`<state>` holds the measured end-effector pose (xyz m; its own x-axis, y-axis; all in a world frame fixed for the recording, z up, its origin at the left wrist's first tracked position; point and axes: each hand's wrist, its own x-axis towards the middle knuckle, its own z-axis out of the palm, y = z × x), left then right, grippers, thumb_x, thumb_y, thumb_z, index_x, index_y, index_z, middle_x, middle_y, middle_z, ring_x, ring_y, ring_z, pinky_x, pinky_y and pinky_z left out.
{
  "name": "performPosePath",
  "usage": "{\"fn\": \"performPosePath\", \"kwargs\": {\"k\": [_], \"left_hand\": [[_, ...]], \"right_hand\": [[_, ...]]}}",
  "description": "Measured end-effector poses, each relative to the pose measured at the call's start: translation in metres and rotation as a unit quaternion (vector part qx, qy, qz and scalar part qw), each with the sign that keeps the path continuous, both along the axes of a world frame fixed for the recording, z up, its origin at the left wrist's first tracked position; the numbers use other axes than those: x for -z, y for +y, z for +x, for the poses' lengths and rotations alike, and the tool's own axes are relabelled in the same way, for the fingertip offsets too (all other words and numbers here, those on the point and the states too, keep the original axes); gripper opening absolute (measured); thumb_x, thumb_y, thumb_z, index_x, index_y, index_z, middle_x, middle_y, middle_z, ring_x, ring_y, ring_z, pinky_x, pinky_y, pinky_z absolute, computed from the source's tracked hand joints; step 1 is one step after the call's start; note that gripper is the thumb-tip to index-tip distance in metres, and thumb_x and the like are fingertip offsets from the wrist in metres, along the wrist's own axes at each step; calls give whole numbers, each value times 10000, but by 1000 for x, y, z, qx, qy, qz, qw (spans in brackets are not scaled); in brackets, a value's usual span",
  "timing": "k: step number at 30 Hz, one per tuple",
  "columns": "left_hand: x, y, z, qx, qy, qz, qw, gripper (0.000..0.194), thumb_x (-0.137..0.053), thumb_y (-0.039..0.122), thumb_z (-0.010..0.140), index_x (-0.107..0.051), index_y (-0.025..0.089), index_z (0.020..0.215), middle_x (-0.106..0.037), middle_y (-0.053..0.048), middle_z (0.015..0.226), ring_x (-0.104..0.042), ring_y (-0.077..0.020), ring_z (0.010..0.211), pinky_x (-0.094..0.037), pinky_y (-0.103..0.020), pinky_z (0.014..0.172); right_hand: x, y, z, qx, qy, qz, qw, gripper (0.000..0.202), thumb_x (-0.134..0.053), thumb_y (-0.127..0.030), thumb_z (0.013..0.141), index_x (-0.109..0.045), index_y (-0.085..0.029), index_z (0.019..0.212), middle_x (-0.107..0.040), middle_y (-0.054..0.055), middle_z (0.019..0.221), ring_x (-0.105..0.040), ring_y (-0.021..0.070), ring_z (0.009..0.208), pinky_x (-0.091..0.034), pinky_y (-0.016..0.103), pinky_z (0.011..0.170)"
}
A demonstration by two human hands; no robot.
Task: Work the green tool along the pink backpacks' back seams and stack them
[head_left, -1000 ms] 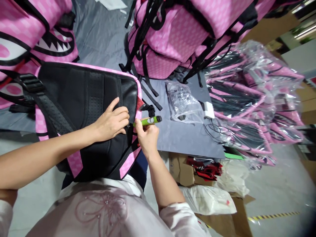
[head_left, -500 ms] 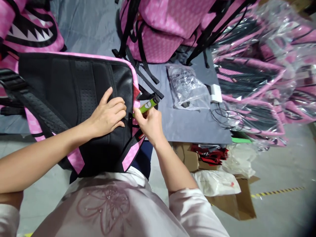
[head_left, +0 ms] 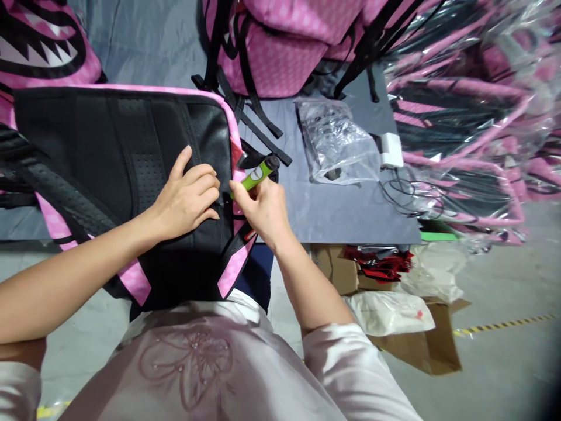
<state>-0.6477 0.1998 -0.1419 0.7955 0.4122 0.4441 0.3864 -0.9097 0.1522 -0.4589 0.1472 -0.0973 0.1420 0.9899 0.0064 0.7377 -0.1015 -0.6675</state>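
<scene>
A black and pink backpack [head_left: 100,134] lies back side up on the grey table edge and against my body. My left hand [head_left: 186,196] rests flat on its black padded back, fingers spread. At the backpack's pink right border, my right hand [head_left: 260,210] is closed round a green lighter-like tool [head_left: 258,174] with a dark end, which points up and to the right. The tool's lower end is at the seam beside a small red tag [head_left: 236,153]. Whatever is under my right fingertips is hidden.
Pink backpacks [head_left: 280,64] stand at the back and upper left. A clear plastic bag [head_left: 335,143] and a white adapter [head_left: 391,151] with a cable lie right of the backpack. Plastic-wrapped backpacks [head_left: 464,123] are piled at the right. An open cardboard box [head_left: 442,342] sits below the table.
The view has shifted slightly, so the table items appear higher and the right-side pile farther right. Both hands keep nearly the same places on the backpack, and the green tool is still held.
</scene>
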Motion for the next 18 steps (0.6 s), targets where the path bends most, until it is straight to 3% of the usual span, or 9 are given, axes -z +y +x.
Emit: {"fn": "performPosePath", "kwargs": {"k": [3,6,10,13,18], "left_hand": [[0,0,0,-8,8,11,1000,253,-547,447,959,-626,208,976,-683,-29,1034,-549,-220,1178,-139,-611,1262],[-1,0,0,-7,16,8,1000,286,-526,455,971,-619,186,996,-683,-26,1042,-538,-213,1177,-175,-640,1243],[-4,0,0,-3,14,14,1000,291,-514,457,981,-607,183,997,-678,-31,1059,-537,-219,1158,-204,-668,1222],[-5,-1,0,-9,26,6,1000,298,-528,471,974,-601,185,1008,-671,-23,1061,-531,-216,1161,-202,-666,1225],[-4,0,0,-11,23,23,999,334,-497,505,982,-593,185,974,-657,-19,1036,-529,-211,1158,-227,-658,1222]], "right_hand": [[-1,0,0,-28,20,-14,999,381,-637,-410,912,-514,-196,621,-526,-39,530,-497,104,495,-318,245,510],[-1,-1,0,1,2,7,1000,369,-651,-400,899,-507,-199,625,-503,-45,522,-468,96,484,-290,248,502],[1,-3,-1,-23,24,1,999,399,-625,-427,912,-508,-200,605,-512,-38,518,-473,99,481,-291,250,495],[1,-2,-2,-2,17,6,1000,388,-632,-423,904,-523,-197,608,-521,-32,522,-483,105,490,-289,255,501],[0,3,-1,-33,42,-33,998,373,-614,-413,909,-555,-192,615,-550,-25,531,-499,109,495,-303,247,503]]}}
